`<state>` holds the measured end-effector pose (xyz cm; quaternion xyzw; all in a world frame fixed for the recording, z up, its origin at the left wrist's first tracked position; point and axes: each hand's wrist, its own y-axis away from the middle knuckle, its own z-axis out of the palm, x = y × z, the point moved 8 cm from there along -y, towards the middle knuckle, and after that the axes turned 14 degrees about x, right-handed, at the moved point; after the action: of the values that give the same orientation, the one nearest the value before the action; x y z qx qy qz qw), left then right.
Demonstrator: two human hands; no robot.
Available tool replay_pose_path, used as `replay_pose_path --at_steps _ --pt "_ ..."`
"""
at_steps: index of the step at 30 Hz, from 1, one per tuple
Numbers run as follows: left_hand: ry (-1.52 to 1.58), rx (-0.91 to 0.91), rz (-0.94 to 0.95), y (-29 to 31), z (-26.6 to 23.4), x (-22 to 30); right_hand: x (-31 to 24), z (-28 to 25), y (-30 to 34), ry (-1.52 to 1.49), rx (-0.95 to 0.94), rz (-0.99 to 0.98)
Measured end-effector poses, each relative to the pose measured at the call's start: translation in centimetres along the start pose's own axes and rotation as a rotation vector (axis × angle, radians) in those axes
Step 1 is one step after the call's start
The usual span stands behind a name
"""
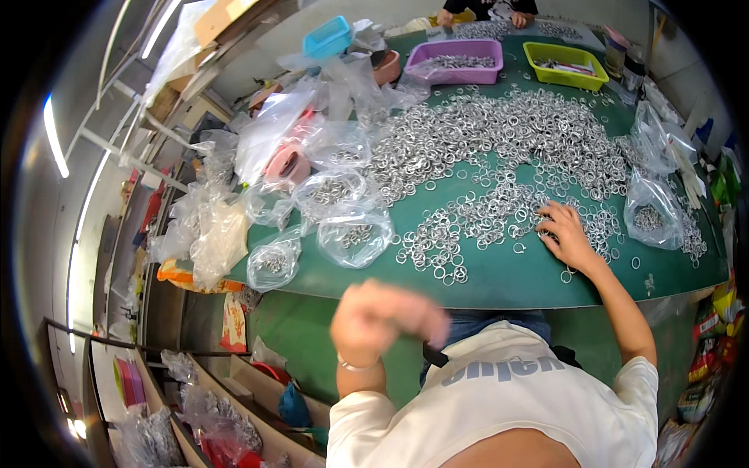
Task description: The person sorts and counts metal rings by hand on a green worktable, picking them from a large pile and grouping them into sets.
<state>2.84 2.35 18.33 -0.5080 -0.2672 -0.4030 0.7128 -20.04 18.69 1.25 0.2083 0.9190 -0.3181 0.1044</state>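
A large heap of small silver metal rings [499, 129] covers the far middle of the green table [523, 292]. Closer to me lies a thinner spread of the same rings [468, 226]. My right hand [569, 238] rests at the right side of this spread, fingers bent and apart, touching rings. My left hand [386, 316] is raised in front of the table's near edge, away from the rings. Motion smears its fingers, so whether it holds anything does not show.
Clear plastic bags with rings [355, 234] lie at the left; another bag [651, 214] sits at the right. A purple basin [456, 74] and a yellow-green basin [566, 66] stand at the back. Across the table, another person's hands [519, 19] show. Boxes [269, 398] stand at lower left.
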Motion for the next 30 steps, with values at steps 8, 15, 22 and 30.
replay_pose_path --at_steps 8,15,22,30 --pt "-1.304 0.374 -0.095 -4.5 -14.2 -19.3 -2.9 4.0 -7.7 -0.168 0.086 0.109" --pt "-1.464 0.209 -0.129 -7.9 -15.2 -23.6 -3.2 7.5 -7.7 -0.052 -0.067 -0.067" --pt "-0.668 0.62 -0.546 -4.9 -18.5 -22.4 -0.3 5.4 -9.4 -0.214 -0.175 0.244" --pt "-0.708 0.787 -0.456 -5.1 -20.8 -21.0 0.6 13.5 -16.5 0.024 0.107 0.125"
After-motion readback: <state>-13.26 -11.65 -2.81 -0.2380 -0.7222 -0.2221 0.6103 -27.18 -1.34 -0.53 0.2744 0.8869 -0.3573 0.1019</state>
